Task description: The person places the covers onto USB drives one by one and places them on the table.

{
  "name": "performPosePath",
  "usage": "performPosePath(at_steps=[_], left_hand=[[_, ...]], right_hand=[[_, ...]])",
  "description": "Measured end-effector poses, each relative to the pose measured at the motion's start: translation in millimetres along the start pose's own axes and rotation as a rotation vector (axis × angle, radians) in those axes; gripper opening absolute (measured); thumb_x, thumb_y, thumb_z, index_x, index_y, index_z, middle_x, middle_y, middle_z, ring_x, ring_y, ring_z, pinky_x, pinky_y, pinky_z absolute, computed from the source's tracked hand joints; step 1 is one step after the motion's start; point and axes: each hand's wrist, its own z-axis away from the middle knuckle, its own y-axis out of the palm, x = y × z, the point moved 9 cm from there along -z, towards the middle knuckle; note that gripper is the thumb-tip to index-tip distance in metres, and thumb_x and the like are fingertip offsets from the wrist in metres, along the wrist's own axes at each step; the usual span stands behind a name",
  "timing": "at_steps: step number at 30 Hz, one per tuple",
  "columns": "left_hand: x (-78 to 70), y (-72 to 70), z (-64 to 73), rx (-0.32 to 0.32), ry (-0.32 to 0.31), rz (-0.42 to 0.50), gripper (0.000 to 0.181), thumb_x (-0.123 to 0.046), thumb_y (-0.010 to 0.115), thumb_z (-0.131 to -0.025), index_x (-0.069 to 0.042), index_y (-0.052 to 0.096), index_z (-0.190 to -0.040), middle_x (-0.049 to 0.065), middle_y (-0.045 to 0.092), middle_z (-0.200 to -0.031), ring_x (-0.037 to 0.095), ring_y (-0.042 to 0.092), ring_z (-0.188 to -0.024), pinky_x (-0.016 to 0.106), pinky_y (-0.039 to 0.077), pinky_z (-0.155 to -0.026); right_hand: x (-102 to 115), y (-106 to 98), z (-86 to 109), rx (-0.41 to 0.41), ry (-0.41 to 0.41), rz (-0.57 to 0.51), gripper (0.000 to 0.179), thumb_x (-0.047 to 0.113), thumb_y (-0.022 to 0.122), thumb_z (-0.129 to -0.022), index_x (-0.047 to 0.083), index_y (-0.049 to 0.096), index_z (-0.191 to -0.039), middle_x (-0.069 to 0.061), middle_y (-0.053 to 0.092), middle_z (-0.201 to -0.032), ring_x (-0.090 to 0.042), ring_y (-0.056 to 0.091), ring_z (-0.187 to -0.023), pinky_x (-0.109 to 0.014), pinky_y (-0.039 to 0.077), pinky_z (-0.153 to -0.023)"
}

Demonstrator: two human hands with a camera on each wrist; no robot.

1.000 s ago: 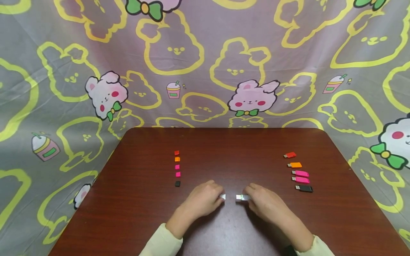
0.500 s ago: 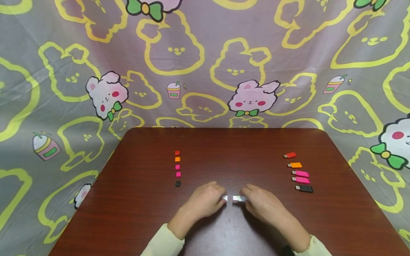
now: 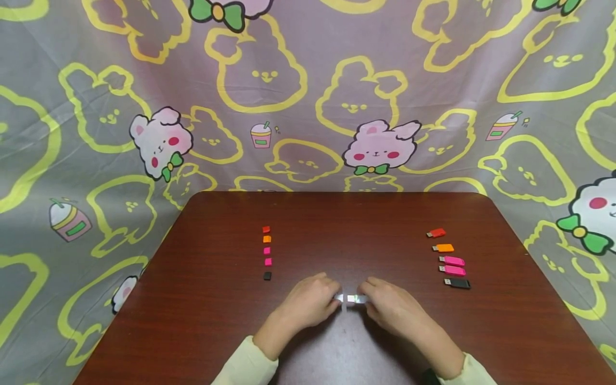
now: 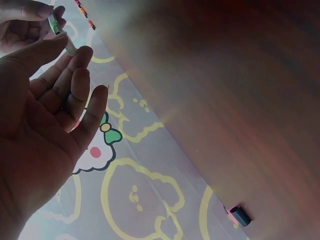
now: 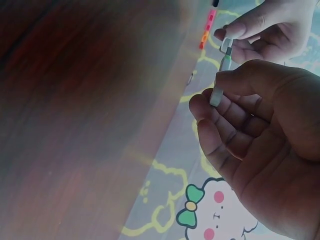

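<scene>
Here we are, left hand (image 3: 313,300) pinching the pale cap (image 3: 339,297), and just right of that cap, long axis roughly toward it, our right hand (image 3: 392,303) pinches the pale flash drive (image 3: 356,299).

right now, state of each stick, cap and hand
white stick: metal plug exposed
white cap: not fully on
left hand: pinching white cap
right hand: pinching white stick
red stick: uncapped
orange stick: uncapped
pink sticks: uncapped
black stick: uncapped
red cap: off
orange cap: off
pink caps: off
black cap: off
</scene>
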Motion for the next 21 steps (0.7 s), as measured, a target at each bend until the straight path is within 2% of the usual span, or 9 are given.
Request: performPosePath(at_steps=[21], left_hand=[[-3.9,-0.2,-0.6,-0.012,0.015,0.011,0.015,-0.029,0.079,-0.088,-0.018,0.069,-0.088,-0.01,0.067,-0.081,0.007,0.052,-0.073,0.022,0.045,-0.064]], right_hand=[[0.2,2.8,-2.8,0.033,0.033,-0.003,0.024,0.004,0.081,-0.075,0.014,0.065,-0.09,0.009,0.053,-0.08,-0.004,0.046,-0.065,-0.025,0.045,-0.057]])
